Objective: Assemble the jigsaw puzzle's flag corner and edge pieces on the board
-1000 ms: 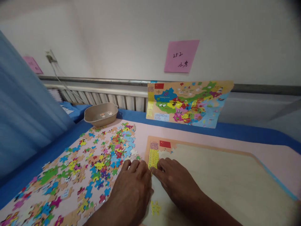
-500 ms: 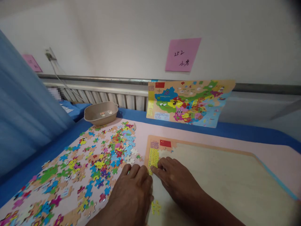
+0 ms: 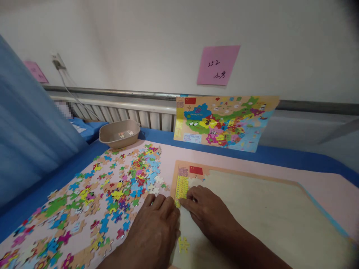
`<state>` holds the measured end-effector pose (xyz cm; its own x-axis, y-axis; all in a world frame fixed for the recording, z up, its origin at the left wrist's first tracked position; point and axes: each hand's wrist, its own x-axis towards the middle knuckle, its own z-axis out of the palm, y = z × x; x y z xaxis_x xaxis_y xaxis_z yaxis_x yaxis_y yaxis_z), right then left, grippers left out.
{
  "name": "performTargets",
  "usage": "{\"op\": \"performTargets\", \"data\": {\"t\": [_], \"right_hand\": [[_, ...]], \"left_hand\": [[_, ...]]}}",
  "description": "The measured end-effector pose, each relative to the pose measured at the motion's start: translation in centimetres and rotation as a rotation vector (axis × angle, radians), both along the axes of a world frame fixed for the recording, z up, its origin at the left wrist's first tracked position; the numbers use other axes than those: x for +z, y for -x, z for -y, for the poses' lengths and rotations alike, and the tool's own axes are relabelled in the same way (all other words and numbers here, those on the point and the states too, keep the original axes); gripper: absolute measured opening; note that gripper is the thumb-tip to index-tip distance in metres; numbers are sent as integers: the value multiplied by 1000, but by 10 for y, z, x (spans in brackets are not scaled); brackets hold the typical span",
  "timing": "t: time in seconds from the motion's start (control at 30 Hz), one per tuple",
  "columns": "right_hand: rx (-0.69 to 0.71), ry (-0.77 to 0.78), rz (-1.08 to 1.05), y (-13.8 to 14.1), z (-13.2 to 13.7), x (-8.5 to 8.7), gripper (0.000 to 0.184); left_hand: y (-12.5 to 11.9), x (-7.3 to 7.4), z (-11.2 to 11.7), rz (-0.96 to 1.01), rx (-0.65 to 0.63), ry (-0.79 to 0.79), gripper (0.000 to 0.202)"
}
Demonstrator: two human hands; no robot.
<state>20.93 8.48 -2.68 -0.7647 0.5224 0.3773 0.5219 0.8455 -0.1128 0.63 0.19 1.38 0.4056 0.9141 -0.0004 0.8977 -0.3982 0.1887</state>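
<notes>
On the puzzle board (image 3: 246, 213), the upper left corner holds a joined red flag section (image 3: 196, 170) and a block of yellow pieces (image 3: 182, 185). My right hand (image 3: 209, 209) lies over the board, thumb and fingers closed at a yellow puzzle piece (image 3: 177, 203) at the lower end of that block. Beside it, my left hand (image 3: 154, 228) rests at the board's left edge with bent fingers held together; its fingertips are hidden, so what they hold cannot be made out. A loose yellow piece (image 3: 184, 244) lies on the board between my forearms.
Many loose puzzle pieces (image 3: 112, 186) spread across the pink sheet on the left. Behind them stands a beige basin (image 3: 120, 134) with a few pieces inside. A printed map picture (image 3: 221, 123) leans at the wall rail. A blue curtain (image 3: 33, 123) hangs at far left.
The view has shifted slightly, moving the scene a little to the left. Both hands stay at nearly the same place on the board, the right one still at the yellow piece.
</notes>
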Motion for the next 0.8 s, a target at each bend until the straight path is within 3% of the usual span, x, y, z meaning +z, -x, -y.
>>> {"op": "performTargets", "data": {"t": [0.23,0.4,0.53,0.8], "right_hand": [[-17,-14,5,2,1,2,24],[-23,23,10,3,2,6,21],[-23,93,-23,3,3,7,23],[-255,415,-473,0,-4,13,18]], "left_hand": [[1,12,1,56,89,1,16],[1,14,0,42,-20,31,10],[0,9,-1,45,-2,6,10],[3,14,2,-55,-79,55,27]]}}
